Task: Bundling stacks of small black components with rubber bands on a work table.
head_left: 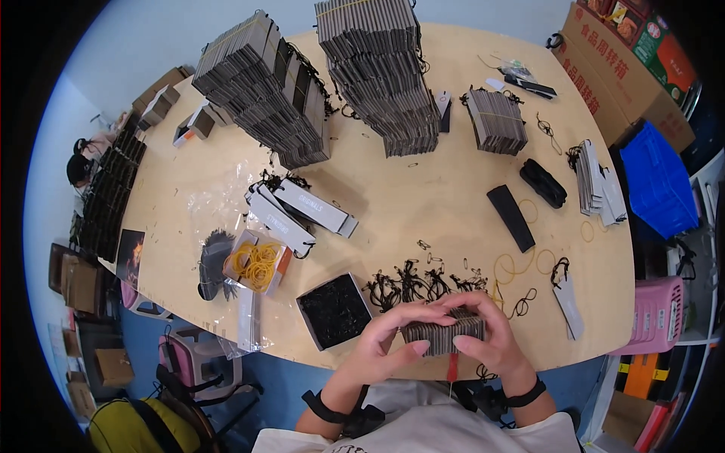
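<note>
At the table's front edge, my left hand (394, 332) and my right hand (495, 336) are closed around a stack of grey hang tags (436, 341), one at each end. The tags stand on edge, pressed face to face. Both thumbs rest on the near side, and the fingers curl over the far side. Below the stack shows a slim red thing (452, 368), partly hidden. Just beyond my hands lie bunched black cords (411, 283) and several small safety pins (433, 258). An open box of black material (332, 311) sits left of my left hand.
Two tall piles of banded tags (260, 83) (377, 75) and a smaller bundle (495, 121) stand at the back. A box of yellow rubber bands (258, 264) is left, near loose white tags (310, 208). Right are a black strip (511, 219) and a blue bin (657, 181).
</note>
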Tool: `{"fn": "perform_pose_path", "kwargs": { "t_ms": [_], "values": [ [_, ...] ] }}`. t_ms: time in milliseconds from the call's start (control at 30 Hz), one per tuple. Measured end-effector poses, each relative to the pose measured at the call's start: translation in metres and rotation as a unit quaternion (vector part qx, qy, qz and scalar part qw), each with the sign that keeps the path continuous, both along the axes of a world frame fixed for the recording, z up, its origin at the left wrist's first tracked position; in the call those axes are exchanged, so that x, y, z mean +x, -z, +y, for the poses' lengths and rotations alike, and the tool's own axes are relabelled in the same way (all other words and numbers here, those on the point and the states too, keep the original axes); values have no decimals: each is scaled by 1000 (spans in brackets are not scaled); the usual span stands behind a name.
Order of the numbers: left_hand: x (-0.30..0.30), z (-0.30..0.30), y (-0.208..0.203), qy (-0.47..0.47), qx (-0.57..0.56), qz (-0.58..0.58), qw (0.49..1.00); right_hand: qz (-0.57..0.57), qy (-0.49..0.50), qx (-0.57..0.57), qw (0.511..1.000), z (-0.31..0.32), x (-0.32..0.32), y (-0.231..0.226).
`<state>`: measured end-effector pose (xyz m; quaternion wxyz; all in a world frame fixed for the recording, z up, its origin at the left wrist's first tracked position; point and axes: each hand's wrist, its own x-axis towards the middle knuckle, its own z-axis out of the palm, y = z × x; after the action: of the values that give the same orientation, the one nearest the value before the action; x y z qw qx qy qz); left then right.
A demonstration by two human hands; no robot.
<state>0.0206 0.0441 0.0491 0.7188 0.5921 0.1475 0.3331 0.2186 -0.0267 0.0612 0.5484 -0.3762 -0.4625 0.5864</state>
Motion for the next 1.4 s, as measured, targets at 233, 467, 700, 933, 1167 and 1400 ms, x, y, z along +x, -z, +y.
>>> {"fn": "perform_pose_path", "kwargs": {
  "t_ms": [233, 467, 700, 933, 1167, 1400],
  "values": [
    [7, -6, -5, -25, 17, -7, 1000, -2, -2, -5, 1000, 0, 1, 3],
    [11, -12, -6, -53, -56, 16, 997, -21, 33, -9, 999, 3, 0, 4],
    [18, -12, -13, -66, -84, -8, 994, -1, 22, -26, 999, 1, 0, 0],
    [15, -14, -7, -51, -64, -20, 996, -39, 42, -15, 998, -4, 1, 0],
    [18, -16, -2, -64, -62, -38, 995, -78, 23, -41, 996, 0, -1, -11],
    [18, -17, 8, -93, 1, -5, 996, -66, 48, -48, 996, 1, -6, -11]
  ]
}}
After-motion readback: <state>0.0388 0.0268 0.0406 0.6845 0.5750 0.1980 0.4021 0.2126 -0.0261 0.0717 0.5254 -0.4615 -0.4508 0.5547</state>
